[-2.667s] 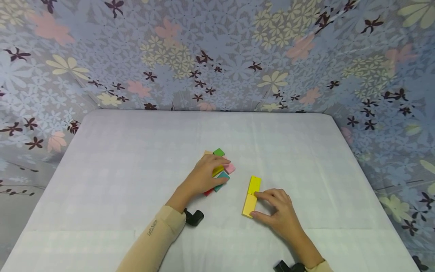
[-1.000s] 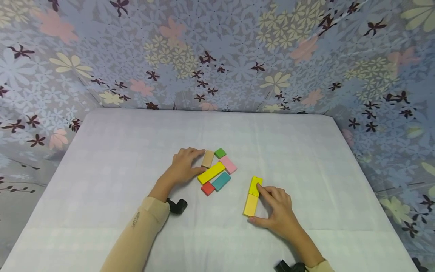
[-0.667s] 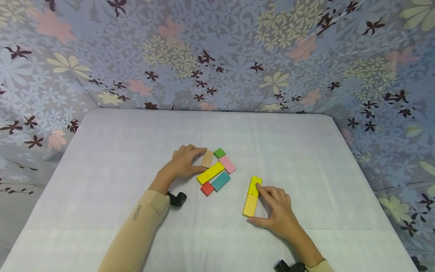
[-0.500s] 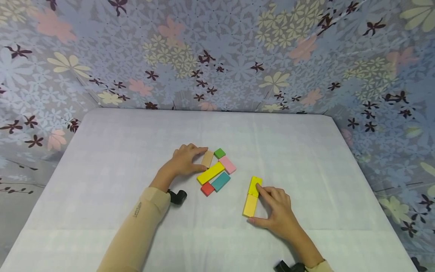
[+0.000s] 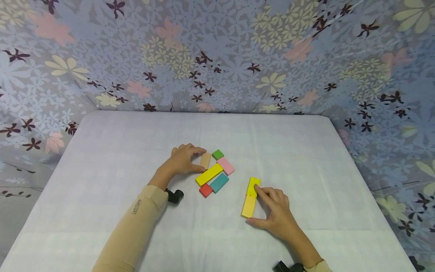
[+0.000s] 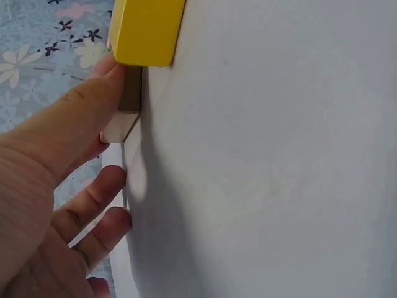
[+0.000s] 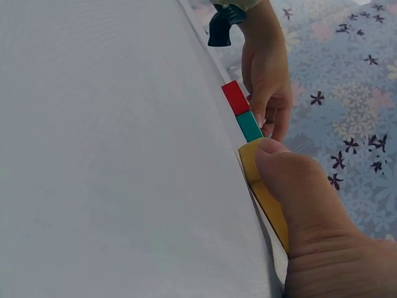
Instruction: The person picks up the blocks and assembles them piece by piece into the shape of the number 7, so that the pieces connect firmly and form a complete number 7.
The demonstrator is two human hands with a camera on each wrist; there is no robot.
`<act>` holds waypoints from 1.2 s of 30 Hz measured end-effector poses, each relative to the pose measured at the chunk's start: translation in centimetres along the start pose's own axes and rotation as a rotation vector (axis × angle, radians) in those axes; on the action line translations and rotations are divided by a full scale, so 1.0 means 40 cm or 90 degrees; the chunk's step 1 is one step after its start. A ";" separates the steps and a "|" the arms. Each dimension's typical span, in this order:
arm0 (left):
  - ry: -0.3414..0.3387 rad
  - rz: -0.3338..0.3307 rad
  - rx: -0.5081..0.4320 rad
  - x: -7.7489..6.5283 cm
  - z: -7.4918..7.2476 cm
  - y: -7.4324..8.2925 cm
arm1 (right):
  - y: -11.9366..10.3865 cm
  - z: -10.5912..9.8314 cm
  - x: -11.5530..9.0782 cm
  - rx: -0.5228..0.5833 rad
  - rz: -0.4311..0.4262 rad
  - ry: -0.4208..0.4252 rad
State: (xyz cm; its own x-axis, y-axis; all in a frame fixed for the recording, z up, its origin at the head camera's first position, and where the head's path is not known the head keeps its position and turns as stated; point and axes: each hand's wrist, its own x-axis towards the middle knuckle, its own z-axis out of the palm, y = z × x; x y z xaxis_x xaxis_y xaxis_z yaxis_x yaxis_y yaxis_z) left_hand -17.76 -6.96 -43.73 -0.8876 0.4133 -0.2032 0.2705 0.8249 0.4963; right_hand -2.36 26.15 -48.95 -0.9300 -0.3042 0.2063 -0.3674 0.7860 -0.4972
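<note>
Yellow blocks [image 5: 249, 207], two in a line, lie low, right of the frame's middle; the right hand [image 5: 278, 214] holds them, thumb and finger spread wide. Farther up, mid-frame, the left hand [image 5: 182, 160] pinches a tan block [image 5: 205, 161], less spread.

Soft, even light filled the head view, leaving the white bench [image 5: 292, 151] bright, lavender-tinted toward its far edge and paler, faintly greenish in the foreground. Diffuse shadow lay along the inner side of the left sleeve [image 5: 125, 234]. Both wrist views were dimmer and greyer; in the left one, a broad, soft-edged shadow spread out beside the fingers [image 6: 104, 185], and the floral backdrop [image 6: 22, 68] looked slightly soft. Wide-angle stretching splayed the head view's sides.
</note>
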 end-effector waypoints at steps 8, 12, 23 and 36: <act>0.015 -0.006 -0.022 -0.001 0.005 -0.008 | -0.001 0.002 -0.002 -0.005 0.013 -0.007; 0.023 0.004 -0.015 0.004 0.012 -0.012 | 0.000 0.002 -0.003 -0.011 0.021 -0.010; 0.044 -0.006 -0.092 0.005 0.014 -0.018 | -0.003 -0.001 -0.006 -0.005 0.022 -0.011; 0.030 0.034 -0.230 0.024 -0.003 0.047 | -0.001 -0.004 -0.004 -0.006 0.022 -0.011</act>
State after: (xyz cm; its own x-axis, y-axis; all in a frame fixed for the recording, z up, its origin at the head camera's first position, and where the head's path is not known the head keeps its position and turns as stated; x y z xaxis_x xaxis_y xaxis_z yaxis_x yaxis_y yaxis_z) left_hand -18.16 -5.04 -42.89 -0.8943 0.4272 -0.1335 0.1756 0.6092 0.7733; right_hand -2.19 26.28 -48.83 -0.9422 -0.2864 0.1741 -0.3351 0.8011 -0.4959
